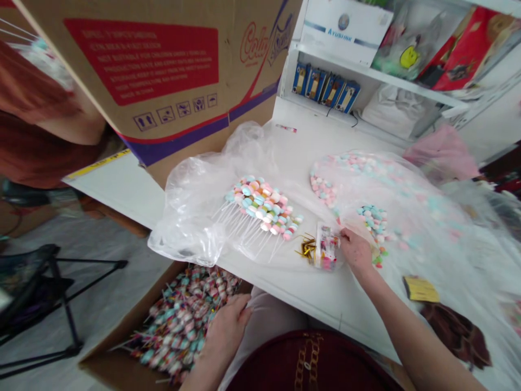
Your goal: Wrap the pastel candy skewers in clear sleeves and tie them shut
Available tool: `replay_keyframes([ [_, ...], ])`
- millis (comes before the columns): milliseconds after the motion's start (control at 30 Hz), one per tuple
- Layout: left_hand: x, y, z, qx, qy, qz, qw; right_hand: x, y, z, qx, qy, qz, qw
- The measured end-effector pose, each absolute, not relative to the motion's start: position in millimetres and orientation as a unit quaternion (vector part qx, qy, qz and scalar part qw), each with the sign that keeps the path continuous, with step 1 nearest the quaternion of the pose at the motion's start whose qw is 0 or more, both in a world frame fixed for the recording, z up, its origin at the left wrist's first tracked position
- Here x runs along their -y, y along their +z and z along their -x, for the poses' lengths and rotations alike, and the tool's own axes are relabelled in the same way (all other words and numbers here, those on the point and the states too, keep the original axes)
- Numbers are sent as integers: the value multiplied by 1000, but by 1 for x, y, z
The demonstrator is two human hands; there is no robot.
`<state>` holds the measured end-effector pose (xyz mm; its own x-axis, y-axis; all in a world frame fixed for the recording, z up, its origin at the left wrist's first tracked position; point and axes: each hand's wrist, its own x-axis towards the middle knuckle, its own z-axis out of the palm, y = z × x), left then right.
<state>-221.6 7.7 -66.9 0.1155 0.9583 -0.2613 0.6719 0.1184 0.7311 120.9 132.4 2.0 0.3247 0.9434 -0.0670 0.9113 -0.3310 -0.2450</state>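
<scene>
My right hand (357, 251) is closed in a pinch at the edge of a clear plastic bag (356, 224), by loose pastel candies (373, 217). Just left of it lies a stack of small printed clear wrappers (326, 247), with gold twist ties (308, 247) alongside. My left hand (228, 325) hangs low between my thigh and a cardboard box of wrapped candy sticks (179, 320); its fingers look loosely apart, with nothing seen in them. On the table, bare candy skewers (260, 203) lie in a row, white sticks toward me.
A large printed carton (163, 70) stands at the left on the white table (285, 285). Plastic sheeting (199, 195) and a wide bag of candies (391, 174) spread over it. A yellow pad (421, 289) and brown cloth (456, 331) lie right. Another person's arm (61, 108) shows far left.
</scene>
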Motion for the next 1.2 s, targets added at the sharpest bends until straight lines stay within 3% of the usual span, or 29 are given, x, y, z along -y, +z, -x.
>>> replay_keyframes([
  [67,-14,-42,205,-619,274,-621,395,-122,13,-119,600,82,779,160],
  [133,-22,-13,182,-598,340,-586,428,-111,25,-109,633,86,712,293],
  [167,-28,1,169,-587,354,-562,462,-105,30,-101,646,111,670,348],
  [233,-38,21,143,-558,391,-504,530,-96,38,-80,670,212,604,376],
  [333,-51,29,116,-518,409,-459,595,-92,39,-46,696,351,533,328],
  [467,-51,18,115,-547,488,-266,626,-102,24,-15,636,499,512,291],
  [633,-45,14,134,-524,521,-115,663,-109,9,6,608,560,482,291],
  [733,-48,10,140,-486,490,-121,714,-112,8,10,651,515,498,249],
  [867,-49,4,142,-505,455,-87,729,-125,6,6,773,278,562,92],
  [933,-46,5,143,-511,440,-47,737,-129,4,4,795,222,563,38],
  [1100,-34,10,143,-476,423,-39,770,-121,4,-15,783,205,587,25],
  [1200,-29,12,143,-466,398,-55,788,-114,5,-44,729,218,645,74],
])
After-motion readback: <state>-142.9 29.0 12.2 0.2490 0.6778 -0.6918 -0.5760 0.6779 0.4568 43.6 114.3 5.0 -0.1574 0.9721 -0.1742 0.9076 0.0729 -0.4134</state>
